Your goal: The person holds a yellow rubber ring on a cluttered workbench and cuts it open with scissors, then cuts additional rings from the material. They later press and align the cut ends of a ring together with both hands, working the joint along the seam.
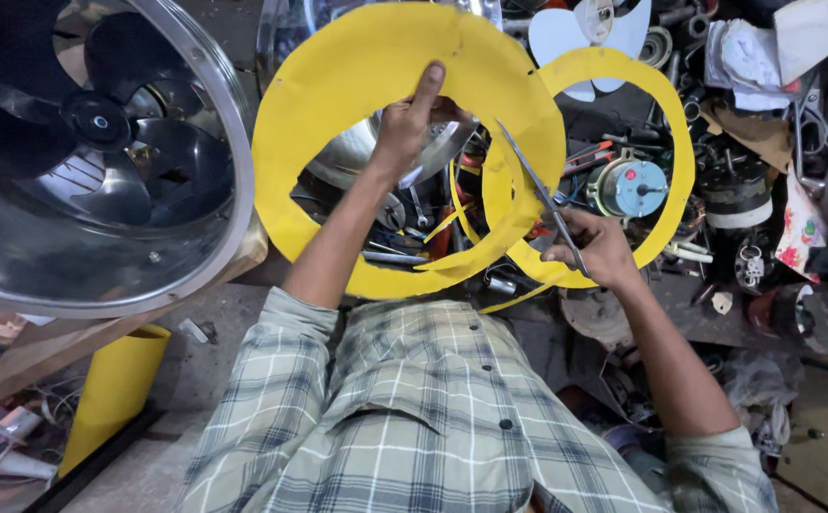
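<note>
Cluttered workshop floor filled the view, with loose parts and tools heaped toward the far right corner. At the left edge stood a large metal fan housing (pixel 72 152) with dark blades, resting on a board above a yellow container (pixel 110 394). The left hand (pixel 409 128) reached through the opening of a wide yellow ring (pixel 338 95), fingers pressed together on its inner upper edge, index finger extended upward. The ring was held upright above the lap, in front of a second shiny housing (pixel 376 157). The right hand (pixel 599 249) was closed around the handles of a pair of scissors (pixel 537 190), whose blades pointed up and left, lying against the ring's right edge. Thin yellow strips (pixel 476 214) curled beside the cut. A second yellow ring (pixel 661 123) lay just behind, framing a small motor with a blue face (pixel 632 187). White fan blades (pixel 575 33) lay at the far edge.
</note>
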### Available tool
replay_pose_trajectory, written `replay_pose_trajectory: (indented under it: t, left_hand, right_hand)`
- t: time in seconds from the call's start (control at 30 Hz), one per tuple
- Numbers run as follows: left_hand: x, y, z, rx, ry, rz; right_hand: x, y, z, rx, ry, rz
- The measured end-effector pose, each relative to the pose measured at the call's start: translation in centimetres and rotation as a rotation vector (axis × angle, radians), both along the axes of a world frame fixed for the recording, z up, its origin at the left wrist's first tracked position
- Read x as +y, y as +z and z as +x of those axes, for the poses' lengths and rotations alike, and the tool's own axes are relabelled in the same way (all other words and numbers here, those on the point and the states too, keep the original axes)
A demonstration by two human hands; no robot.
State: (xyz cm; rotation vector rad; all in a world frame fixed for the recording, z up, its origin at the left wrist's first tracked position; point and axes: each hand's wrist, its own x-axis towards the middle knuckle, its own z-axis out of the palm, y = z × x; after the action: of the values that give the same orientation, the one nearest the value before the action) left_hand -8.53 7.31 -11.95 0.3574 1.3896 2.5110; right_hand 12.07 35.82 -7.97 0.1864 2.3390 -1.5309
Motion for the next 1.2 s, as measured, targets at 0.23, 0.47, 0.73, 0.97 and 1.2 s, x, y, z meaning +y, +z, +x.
replay_pose_trajectory:
  t: [0.23, 0.47, 0.73, 0.97, 1.2]
  left_hand:
    - [-0.1, 0.6, -0.6, 0.009, -0.042, 0.011]
    - [0.4, 0.0, -0.7, 0.03, -0.032, -0.066]
    - [0.2, -0.1, -0.2, -0.032, -0.103, -0.094]
    - [0.1, 1.1, -0.4, 0.032, -0.146, -0.074]
    - [0.4, 1.0, -0.7, 0.044, -0.14, -0.189]
  right_hand:
    - [-0.5, 0.2, -0.4, 0.003, -0.021, -0.026]
    - [-0.7, 0.7, -0.1, -0.062, -0.086, 0.112]
    - [-0.3, 0.1, -0.3, -0.027, -0.046, 0.043]
    - [-0.4, 0.4, -1.0, -0.03, -0.079, 0.091]
    - [-0.6, 0.6, -1.0, -0.043, -0.079, 0.158]
